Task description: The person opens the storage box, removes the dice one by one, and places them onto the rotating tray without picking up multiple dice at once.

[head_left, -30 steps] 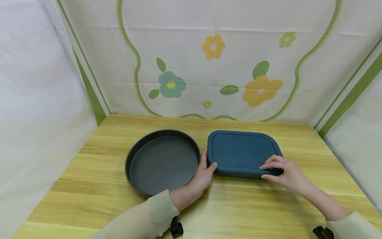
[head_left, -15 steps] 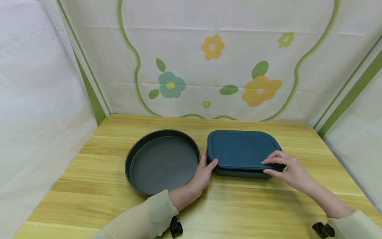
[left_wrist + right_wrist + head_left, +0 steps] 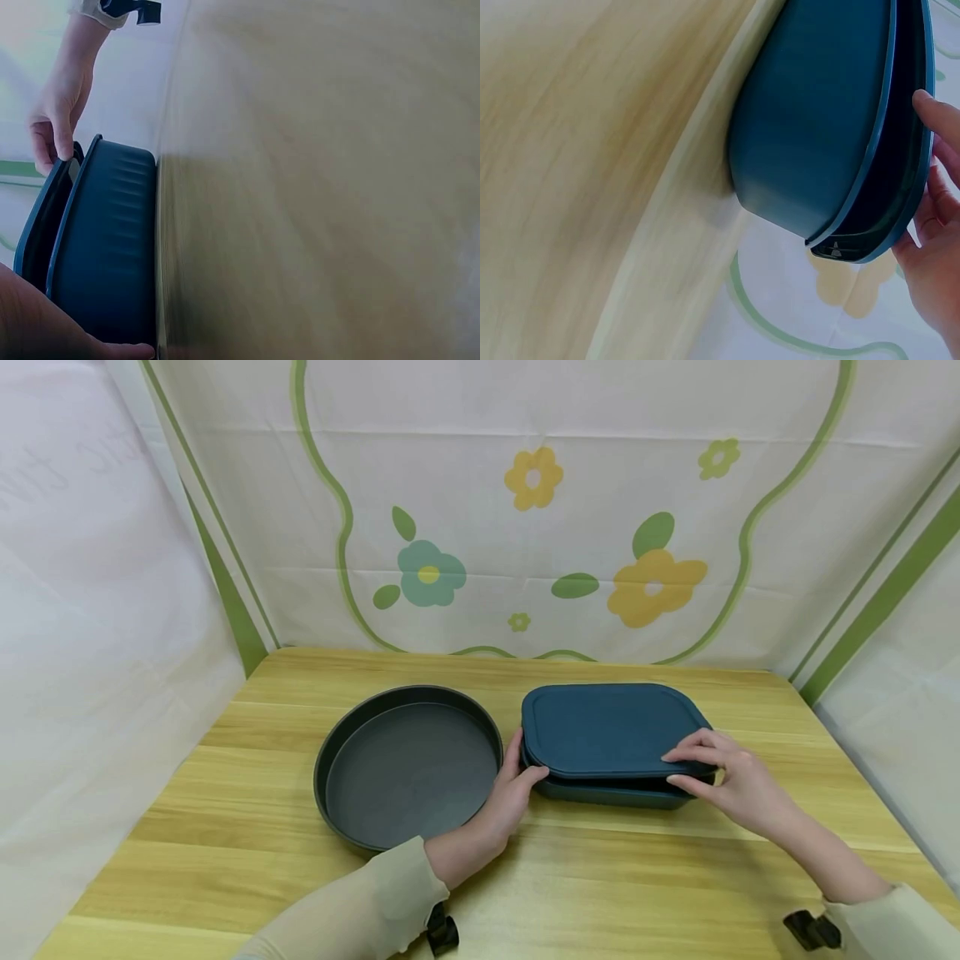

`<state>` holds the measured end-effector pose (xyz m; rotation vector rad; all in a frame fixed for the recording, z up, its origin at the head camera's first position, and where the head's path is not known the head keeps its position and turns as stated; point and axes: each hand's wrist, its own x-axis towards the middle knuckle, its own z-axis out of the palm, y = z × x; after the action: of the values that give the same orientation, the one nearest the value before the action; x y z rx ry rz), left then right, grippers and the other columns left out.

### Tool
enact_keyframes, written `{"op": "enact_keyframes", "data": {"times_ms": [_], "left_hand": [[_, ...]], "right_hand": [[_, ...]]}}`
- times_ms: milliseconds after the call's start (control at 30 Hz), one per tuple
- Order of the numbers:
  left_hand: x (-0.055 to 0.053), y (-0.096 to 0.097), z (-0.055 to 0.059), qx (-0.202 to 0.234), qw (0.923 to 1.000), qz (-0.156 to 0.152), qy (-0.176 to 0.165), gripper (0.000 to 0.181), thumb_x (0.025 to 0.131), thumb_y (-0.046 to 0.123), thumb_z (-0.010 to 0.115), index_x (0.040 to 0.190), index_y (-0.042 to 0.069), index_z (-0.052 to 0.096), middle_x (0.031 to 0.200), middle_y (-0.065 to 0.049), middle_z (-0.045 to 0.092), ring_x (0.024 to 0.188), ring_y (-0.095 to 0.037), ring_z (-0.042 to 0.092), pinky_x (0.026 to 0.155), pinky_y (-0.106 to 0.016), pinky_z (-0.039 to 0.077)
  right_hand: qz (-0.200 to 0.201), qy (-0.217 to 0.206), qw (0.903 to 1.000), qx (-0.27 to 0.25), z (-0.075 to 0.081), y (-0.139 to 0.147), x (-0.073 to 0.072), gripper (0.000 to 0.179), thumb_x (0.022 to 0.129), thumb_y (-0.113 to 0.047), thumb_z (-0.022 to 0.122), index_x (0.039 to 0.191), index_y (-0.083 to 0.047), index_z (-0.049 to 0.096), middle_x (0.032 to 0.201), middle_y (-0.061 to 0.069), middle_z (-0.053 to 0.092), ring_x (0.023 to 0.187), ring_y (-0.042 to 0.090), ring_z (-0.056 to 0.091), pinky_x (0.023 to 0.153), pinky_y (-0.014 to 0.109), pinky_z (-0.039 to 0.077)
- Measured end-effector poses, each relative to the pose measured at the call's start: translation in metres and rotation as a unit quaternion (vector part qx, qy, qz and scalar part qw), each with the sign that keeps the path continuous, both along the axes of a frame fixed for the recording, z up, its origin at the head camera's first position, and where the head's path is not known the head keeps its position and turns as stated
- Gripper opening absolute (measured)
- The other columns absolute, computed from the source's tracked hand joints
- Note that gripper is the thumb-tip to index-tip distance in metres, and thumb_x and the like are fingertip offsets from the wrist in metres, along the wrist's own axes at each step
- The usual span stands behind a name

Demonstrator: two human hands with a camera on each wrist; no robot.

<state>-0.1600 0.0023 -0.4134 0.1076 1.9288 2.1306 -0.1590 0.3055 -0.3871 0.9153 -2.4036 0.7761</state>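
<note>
A dark blue rectangular lunch box (image 3: 611, 795) sits on the table, its lid (image 3: 607, 727) tilted up along the near and right sides. My right hand (image 3: 738, 781) pinches the lid's near right corner, thumb beneath and fingers on top. A dark gap shows between lid and box, widest at the right; the right wrist view shows it too. At the box's left end, my left hand (image 3: 506, 806) holds the near left corner, fingers along the side and thumb at the lid's edge. In the left wrist view the box's ribbed side wall (image 3: 112, 225) shows.
A round dark grey baking pan (image 3: 412, 768) lies left of the box, close beside my left hand. The wooden table (image 3: 600, 885) runs back to a white cloth screen (image 3: 450, 485) with printed flowers. More white cloth hangs at both sides.
My right hand has raised the lid's near right corner, so a gap has opened over the box's rim. The left hand has stayed at the box's left end; the pan has not moved.
</note>
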Motion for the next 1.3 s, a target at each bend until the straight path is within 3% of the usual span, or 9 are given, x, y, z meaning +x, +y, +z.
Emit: {"op": "enact_keyframes", "data": {"times_ms": [433,567,933,1100,1300], "left_hand": [[0.001,0.001,-0.002,-0.051,0.998,0.001,0.036,0.068,0.102,0.007,0.045,0.158,0.017,0.006,0.161,-0.013,0.004,0.145,-0.035,0.004,0.111,-0.057,0.011],[0.001,0.001,-0.004,-0.047,0.9982,-0.001,0.037,0.068,0.103,0.005,0.044,0.158,0.017,0.007,0.161,-0.014,0.007,0.145,-0.035,0.007,0.112,-0.055,0.012],[0.003,0.002,-0.002,-0.06,0.9979,0.011,0.023,0.068,0.102,0.005,0.046,0.158,0.018,0.009,0.161,-0.014,0.01,0.145,-0.035,0.01,0.112,-0.054,0.014],[0.004,0.003,0.001,-0.066,0.9975,0.014,0.022,0.068,0.102,0.005,0.047,0.158,0.019,0.01,0.161,-0.013,0.008,0.145,-0.035,0.008,0.112,-0.056,0.012],[0.003,0.004,-0.003,-0.071,0.9971,0.015,0.025,0.068,0.102,0.005,0.046,0.158,0.018,0.01,0.161,-0.012,0.008,0.145,-0.034,0.008,0.112,-0.056,0.012]], "right_hand": [[-0.015,0.016,0.9997,-0.003,0.005,0.006,-0.005,0.047,0.058,0.013,0.083,0.097,-0.013,0.074,0.095,-0.004,0.061,0.09,0.004,0.053,0.073,0.013,0.04],[-0.024,0.018,0.9995,-0.007,0.004,0.012,-0.009,0.046,0.058,0.014,0.083,0.096,-0.011,0.074,0.094,-0.004,0.061,0.088,0.004,0.054,0.07,0.013,0.04],[-0.07,0.025,0.9971,0.014,0.006,0.025,-0.018,0.041,0.062,0.012,0.082,0.096,-0.008,0.073,0.094,-0.002,0.064,0.091,-0.001,0.054,0.077,0.01,0.039],[-0.104,0.042,0.9936,0.0,0.009,0.03,-0.019,0.034,0.066,0.011,0.082,0.094,-0.005,0.074,0.09,0.002,0.065,0.08,-0.002,0.053,0.069,0.011,0.041],[-0.117,0.076,0.9894,-0.042,0.009,0.04,-0.024,0.033,0.066,0.015,0.08,0.092,-0.003,0.074,0.081,-0.001,0.063,0.072,-0.007,0.049,0.06,0.013,0.038]]}}
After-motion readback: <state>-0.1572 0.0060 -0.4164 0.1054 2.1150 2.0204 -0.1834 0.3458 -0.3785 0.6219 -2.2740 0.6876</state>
